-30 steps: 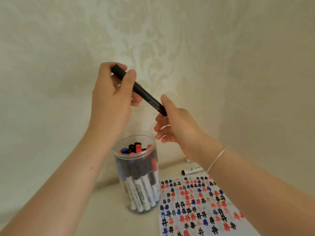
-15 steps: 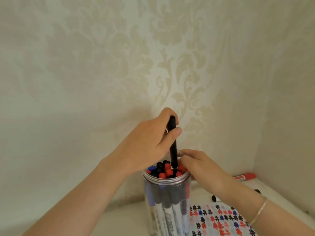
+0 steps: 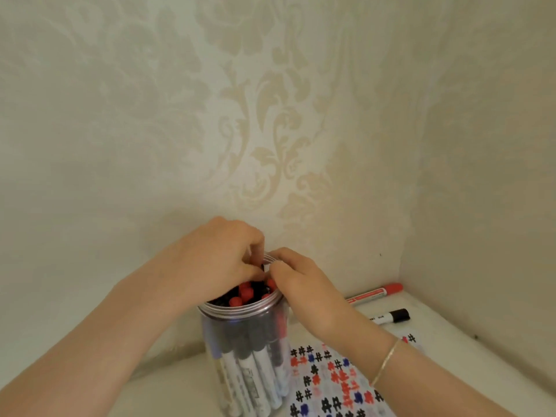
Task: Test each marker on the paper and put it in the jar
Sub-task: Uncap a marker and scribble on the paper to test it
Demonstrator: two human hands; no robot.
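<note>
While both hands met over the mouth of the clear jar [image 3: 240, 341] in the head view, the left hand [image 3: 219, 260] had its fingers curled down among the red and black marker caps; whether it gripped one could not be told. The right hand [image 3: 304, 284] rested curled on the jar's rim, its grasp also unclear. Markers stood packed upright inside. Beside the jar lay the paper [image 3: 337, 383] covered with hash marks, and beyond it a red marker [image 3: 376, 294] and a black marker [image 3: 391, 316] lay near the wall
</note>
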